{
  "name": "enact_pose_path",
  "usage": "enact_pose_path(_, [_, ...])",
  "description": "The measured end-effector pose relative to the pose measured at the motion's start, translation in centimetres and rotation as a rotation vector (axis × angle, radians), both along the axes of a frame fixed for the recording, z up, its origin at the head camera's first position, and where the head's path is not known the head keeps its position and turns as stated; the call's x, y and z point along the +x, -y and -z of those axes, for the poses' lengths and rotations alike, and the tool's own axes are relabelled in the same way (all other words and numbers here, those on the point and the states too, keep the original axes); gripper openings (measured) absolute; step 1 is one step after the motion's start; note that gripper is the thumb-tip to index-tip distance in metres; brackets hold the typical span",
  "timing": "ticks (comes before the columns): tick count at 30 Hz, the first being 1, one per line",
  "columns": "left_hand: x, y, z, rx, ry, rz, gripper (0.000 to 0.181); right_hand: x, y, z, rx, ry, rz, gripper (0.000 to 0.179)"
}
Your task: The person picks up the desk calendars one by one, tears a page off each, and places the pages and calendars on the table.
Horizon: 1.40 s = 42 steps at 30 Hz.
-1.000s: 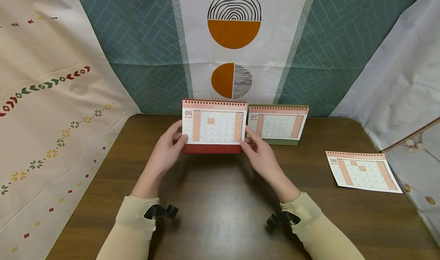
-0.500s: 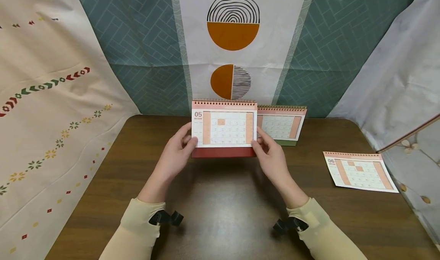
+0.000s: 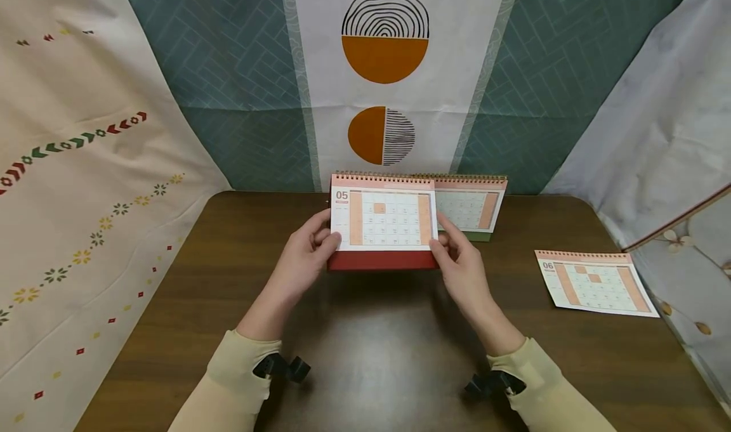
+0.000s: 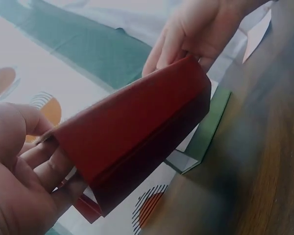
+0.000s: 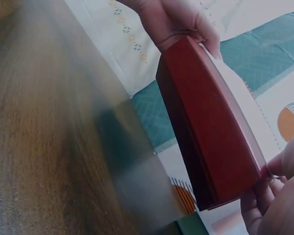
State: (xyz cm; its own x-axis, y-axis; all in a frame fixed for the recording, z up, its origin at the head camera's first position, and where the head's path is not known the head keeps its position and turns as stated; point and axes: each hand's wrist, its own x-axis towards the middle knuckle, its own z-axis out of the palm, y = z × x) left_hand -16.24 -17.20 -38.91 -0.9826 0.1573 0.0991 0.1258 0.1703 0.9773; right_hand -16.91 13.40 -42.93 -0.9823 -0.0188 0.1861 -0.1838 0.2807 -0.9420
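A red-based desk calendar [image 3: 394, 219] showing page 05 is held upright in front of me, its base lifted off the table. My left hand [image 3: 305, 251] grips its left end, thumb on the front and other fingers behind. On the right end my right hand [image 3: 465, 267] grips it the same way. The red base [image 4: 132, 122] fills the middle of the left wrist view, with fingers inside its open end. Partly hidden behind it stands a green-based desk calendar [image 3: 471, 213].
A loose calendar page marked 06 [image 3: 596, 286] lies on the right of the brown wooden table [image 3: 365, 368]. Patterned cloths hang around the table, with a teal and white one [image 3: 251, 134] along the back edge.
Both hands have carried the red-based calendar to the right and slightly nearer to me. It now covers more of the green-based calendar. The loose page stays put on the table.
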Motion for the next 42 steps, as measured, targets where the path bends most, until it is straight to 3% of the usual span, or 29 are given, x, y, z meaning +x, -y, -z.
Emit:
enact_pose_path(8, [0.3,-0.2,-0.1,0.087,0.052,0.196,0.082,0.3,-0.3,-0.2,-0.065,0.081,0.017,0.053])
enact_pose_path(12, [0.4,-0.2,-0.2,0.103,0.06,0.211,0.086,0.2,-0.5,0.0,-0.062,0.092,0.011,0.053])
enact_pose_path(15, [0.4,-0.3,-0.3,0.127,0.08,0.195,0.084,0.0,-0.6,0.1,0.012,0.067,0.008,0.053])
enact_pose_path(18, [0.3,-0.4,-0.4,0.157,0.101,0.166,0.081,-0.1,-0.8,0.0,0.184,-0.035,0.027,0.052])
enact_pose_path(23, [0.3,-0.4,-0.5,0.179,0.115,0.132,0.076,-0.3,-0.6,-1.2,0.481,-0.363,0.061,0.05])
enact_pose_path(27, [0.4,-0.4,-0.6,0.199,0.119,0.118,0.073,-0.5,0.1,-2.7,0.573,-0.542,-0.065,0.056])
enact_pose_path(32, [0.4,-0.6,-0.4,0.211,0.124,0.102,0.069,-0.6,1.1,-3.9,0.639,-0.586,-0.214,0.069])
enact_pose_path(42, [0.3,-1.0,-0.3,0.193,0.134,0.069,0.066,-0.6,1.7,-3.9,0.719,-0.634,-0.267,0.061])
